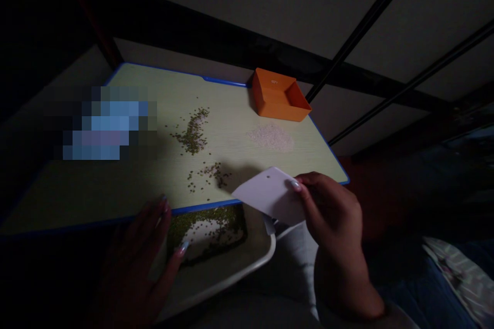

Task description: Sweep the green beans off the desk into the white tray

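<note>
My right hand (335,216) pinches a white card (270,193) between thumb and fingers, tilted over the table's near edge. One small dark grain shows on the card. Fingers apart, my left hand (144,254) is at the table edge beside a white tub (247,270), its thumb over the tub's inside. Many small green grains (227,216), like beans, lie in the tub around a pale patch. On the table, a heap of green grains (193,136) mixed with pale ones lies above a smaller scatter (216,172). Pale grains (272,136) form a separate pile at the right.
An orange open box (283,105) stands at the table's back right corner. The pale table (154,180) has a blue rim. A blurred-out bluish thing (106,128) is at the left. Panelled wall (239,5) rises behind, and fabric (455,277) lies at lower right.
</note>
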Demonstrator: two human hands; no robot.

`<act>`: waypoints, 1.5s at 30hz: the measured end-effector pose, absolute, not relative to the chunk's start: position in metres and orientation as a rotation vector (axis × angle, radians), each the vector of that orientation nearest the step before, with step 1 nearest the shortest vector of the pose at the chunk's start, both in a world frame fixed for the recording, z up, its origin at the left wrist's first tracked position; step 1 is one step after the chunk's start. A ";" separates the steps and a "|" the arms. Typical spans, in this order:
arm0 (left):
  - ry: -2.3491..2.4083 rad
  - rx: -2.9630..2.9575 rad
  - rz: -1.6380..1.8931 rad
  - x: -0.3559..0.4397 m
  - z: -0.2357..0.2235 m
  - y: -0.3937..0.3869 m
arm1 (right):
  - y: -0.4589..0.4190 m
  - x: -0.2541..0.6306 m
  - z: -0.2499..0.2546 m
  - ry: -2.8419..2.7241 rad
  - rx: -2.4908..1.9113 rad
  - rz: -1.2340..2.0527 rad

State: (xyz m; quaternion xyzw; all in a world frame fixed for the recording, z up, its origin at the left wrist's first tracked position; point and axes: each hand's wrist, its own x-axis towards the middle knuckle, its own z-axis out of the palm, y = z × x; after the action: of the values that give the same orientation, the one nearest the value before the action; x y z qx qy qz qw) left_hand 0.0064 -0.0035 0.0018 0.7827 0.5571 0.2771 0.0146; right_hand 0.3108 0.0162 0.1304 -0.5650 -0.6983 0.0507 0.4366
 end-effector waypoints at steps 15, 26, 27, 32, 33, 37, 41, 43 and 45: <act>1.770 2.418 0.872 0.009 0.007 -0.003 | 0.089 0.272 0.130 -2.107 -1.411 0.375; 1.776 2.412 0.919 0.009 0.002 0.000 | 0.004 0.310 0.133 -1.864 -1.351 -0.303; 1.775 2.402 0.917 0.009 0.003 0.000 | -0.002 0.308 0.129 -1.952 -1.272 -0.337; 1.741 2.404 0.863 0.007 0.003 0.000 | -0.010 0.294 0.110 -2.189 -0.944 -0.430; 1.741 2.410 0.870 0.007 0.003 0.000 | -0.008 0.292 0.107 -2.206 -0.923 -0.452; 1.740 2.422 0.919 0.007 0.003 0.000 | -0.001 0.286 0.100 -2.211 -0.933 -0.497; 1.749 2.423 0.895 0.006 0.004 0.001 | 0.000 0.282 0.096 -2.213 -0.948 -0.540; 1.743 2.428 0.892 0.004 0.004 0.002 | -0.001 0.281 0.094 -2.227 -0.956 -0.546; 1.735 2.435 0.871 0.004 0.003 0.003 | -0.003 0.280 0.093 -2.224 -0.973 -0.555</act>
State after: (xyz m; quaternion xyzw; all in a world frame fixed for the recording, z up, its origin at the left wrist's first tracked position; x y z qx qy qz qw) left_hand 0.0036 0.0028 0.0032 0.7819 0.5570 0.2796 0.0136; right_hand 0.2801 -0.0026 0.0934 -0.3702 -0.8462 -0.2111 0.3200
